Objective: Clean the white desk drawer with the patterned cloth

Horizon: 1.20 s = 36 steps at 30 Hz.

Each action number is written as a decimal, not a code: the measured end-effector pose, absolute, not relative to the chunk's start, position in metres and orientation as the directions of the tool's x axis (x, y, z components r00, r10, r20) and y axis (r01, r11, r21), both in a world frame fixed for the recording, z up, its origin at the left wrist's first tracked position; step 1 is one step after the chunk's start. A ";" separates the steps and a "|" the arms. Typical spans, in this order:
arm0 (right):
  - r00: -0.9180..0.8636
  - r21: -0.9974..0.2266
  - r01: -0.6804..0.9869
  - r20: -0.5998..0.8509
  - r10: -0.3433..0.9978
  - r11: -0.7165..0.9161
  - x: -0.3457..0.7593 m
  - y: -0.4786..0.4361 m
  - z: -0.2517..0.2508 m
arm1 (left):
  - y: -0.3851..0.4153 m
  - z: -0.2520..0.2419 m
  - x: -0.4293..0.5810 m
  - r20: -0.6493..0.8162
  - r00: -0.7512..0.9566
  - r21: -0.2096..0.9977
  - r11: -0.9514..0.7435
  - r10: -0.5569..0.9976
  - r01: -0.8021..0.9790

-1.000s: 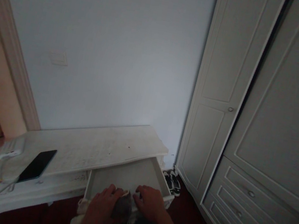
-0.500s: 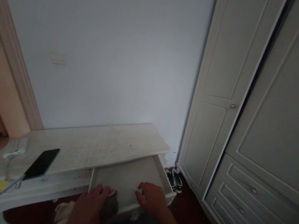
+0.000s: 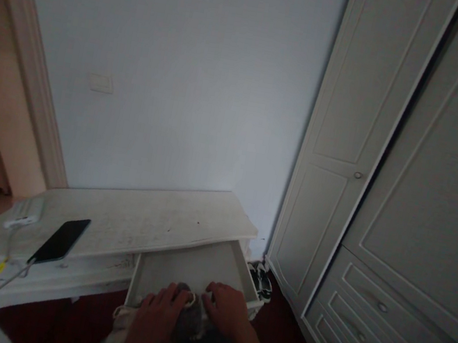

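A soft dark grey cloth bundle with a pale edge, perhaps a rolled sock, is between my hands at the drawer's front. My left hand is curled over its left side and grips it. My right hand has bent fingers, its thumb side against the bundle's right side. Beneath both hands, the pulled-out white drawer shows its bare light bottom. A pale cloth hangs beside my left forearm, partly hidden by it.
On the white desk lie a black phone with a cable and a white power strip. Dark sneakers stand on the floor to the drawer's right. A white wardrobe rises at the right; a doorway is at left.
My left hand has moved right with the grey bundle, drawing closer to my right hand. The pale cloth has risen near the drawer's left front. The view has shifted slightly.
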State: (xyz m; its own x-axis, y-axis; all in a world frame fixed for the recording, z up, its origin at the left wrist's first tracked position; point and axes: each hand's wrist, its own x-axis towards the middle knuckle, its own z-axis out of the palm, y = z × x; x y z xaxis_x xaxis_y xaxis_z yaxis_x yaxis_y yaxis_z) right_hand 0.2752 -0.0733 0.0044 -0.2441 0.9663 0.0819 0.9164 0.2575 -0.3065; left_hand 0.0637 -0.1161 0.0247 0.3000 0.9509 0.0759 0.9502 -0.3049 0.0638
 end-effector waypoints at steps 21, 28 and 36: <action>-0.216 -0.311 0.923 0.075 0.974 0.228 0.274 -0.071 0.001 | -0.112 0.038 0.093 0.119 0.374 0.013 -0.378 0.920 0.926; -0.227 -0.302 0.922 0.084 0.970 0.242 0.276 -0.071 -0.001 | -0.110 0.020 0.077 0.122 0.346 0.104 -0.358 0.930 0.928; -0.210 -0.320 0.918 0.104 0.972 0.232 0.273 -0.074 0.001 | -0.120 -0.010 -0.022 0.148 0.213 -0.024 -0.212 0.966 0.977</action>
State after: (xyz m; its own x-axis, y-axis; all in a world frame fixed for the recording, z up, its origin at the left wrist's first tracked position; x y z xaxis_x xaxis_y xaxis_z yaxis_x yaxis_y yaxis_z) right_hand 0.2730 -0.0737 0.0013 -0.2097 0.9722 0.1044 0.9185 0.2325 -0.3199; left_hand -0.0220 -0.1198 -0.0096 0.2127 0.9658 0.1484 0.9771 -0.2115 -0.0239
